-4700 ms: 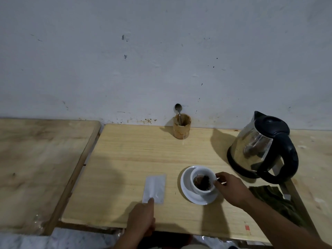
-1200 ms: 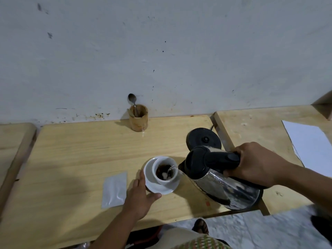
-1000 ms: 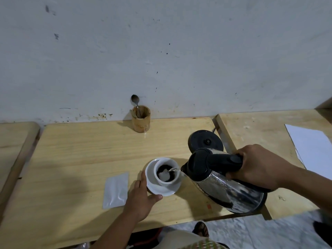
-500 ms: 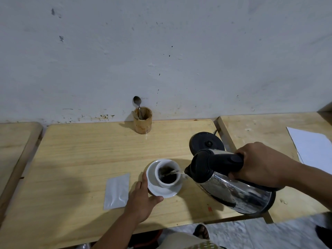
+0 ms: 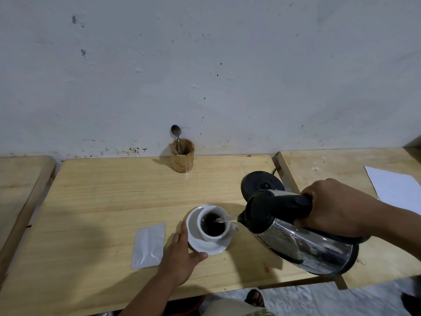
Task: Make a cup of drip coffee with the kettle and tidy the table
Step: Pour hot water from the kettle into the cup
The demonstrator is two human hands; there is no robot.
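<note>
A white cup point(image 5: 224, 232) full of dark coffee stands on a white saucer point(image 5: 210, 246) near the table's front. My right hand point(image 5: 331, 207) grips the black handle of the steel kettle point(image 5: 303, 245), which is tilted left; a thin stream of water runs from its spout into the cup. My left hand point(image 5: 182, 254) rests flat on the table, with fingers and thumb touching the saucer's left and front rim. The kettle's black base point(image 5: 262, 184) sits empty behind the kettle.
A white sachet point(image 5: 148, 246) lies left of my left hand. A wooden holder point(image 5: 182, 156) with a spoon point(image 5: 176, 133) stands by the wall. A white sheet of paper point(image 5: 396, 188) lies on the right table. Gaps separate the middle table point(image 5: 102, 190) from both neighbours.
The cup has filled with dark liquid while the kettle keeps pouring. The kettle is tilted a little further. My left hand stays at the saucer.
</note>
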